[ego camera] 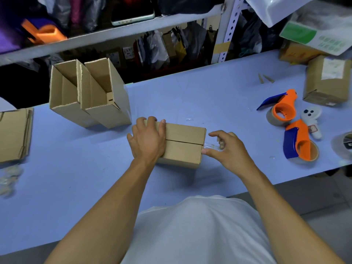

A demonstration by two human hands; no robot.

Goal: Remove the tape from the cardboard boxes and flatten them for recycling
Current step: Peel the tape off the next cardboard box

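Observation:
A small closed cardboard box (183, 143) lies on the blue table (76, 178), its top flaps meeting in a dark seam. My left hand (147, 139) rests on the box's left end, fingers curled over its far edge. My right hand (226, 147) is at the box's right end, and its thumb and fingers pinch a strip of clear tape (212, 146) coming off that end.
Two open cardboard boxes (89, 96) stand at the back left. Flattened cardboard (14, 134) lies at the left edge, crumpled tape balls (9, 180) below it. Two orange tape dispensers (282, 109) (301, 143) and sealed boxes (325, 80) sit right. Shelving stands behind.

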